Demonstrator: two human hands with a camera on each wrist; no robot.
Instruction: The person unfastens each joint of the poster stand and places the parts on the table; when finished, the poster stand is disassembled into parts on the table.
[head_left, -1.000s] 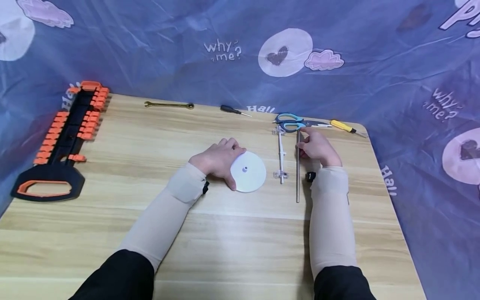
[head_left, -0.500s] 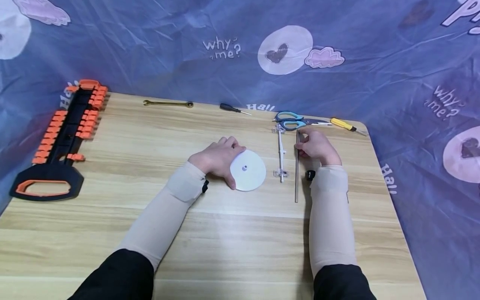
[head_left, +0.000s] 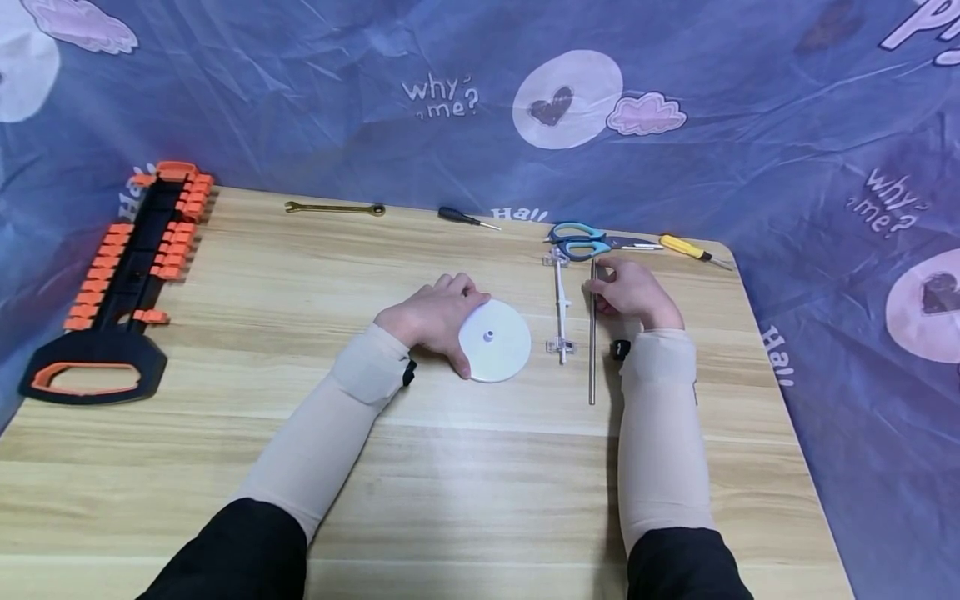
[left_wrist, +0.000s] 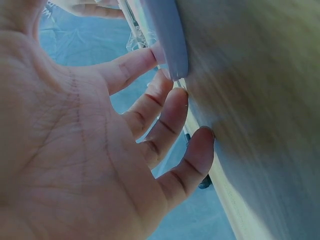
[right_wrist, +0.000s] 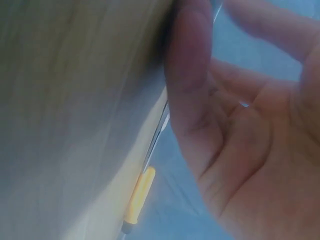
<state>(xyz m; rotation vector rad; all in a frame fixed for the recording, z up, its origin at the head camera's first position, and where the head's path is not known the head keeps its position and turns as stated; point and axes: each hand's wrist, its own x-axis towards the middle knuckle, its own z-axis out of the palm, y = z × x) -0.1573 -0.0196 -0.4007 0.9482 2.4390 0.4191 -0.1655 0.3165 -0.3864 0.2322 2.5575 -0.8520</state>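
A white round disc [head_left: 504,350] with a small raised hub lies on the table, its left edge gripped by my left hand [head_left: 438,318] between thumb and fingers. From the left wrist view, the disc's edge [left_wrist: 172,37] meets my fingertips while the other fingers stay bent beside it. My right hand [head_left: 633,293] pinches a thin metal rod [head_left: 592,358] near its far end, the tip of one digit crossing over it. The rod is hidden behind the fingers in the right wrist view. Left of the rod and parallel to it lies a slim white bar [head_left: 561,304] with clear brackets at both ends.
Blue-handled scissors [head_left: 585,247] and a yellow-handled screwdriver [head_left: 684,247] lie just beyond my right hand. A black screwdriver [head_left: 459,216] and a brass-coloured wrench [head_left: 335,208] line the back edge. A black-and-orange rack [head_left: 138,267] stands at the left. A patterned blue cloth [head_left: 300,108] rises behind.
The right hand's fingertip has moved slightly left across the rod, and the rod has shifted a little left with it. The left hand and the disc keep their place.
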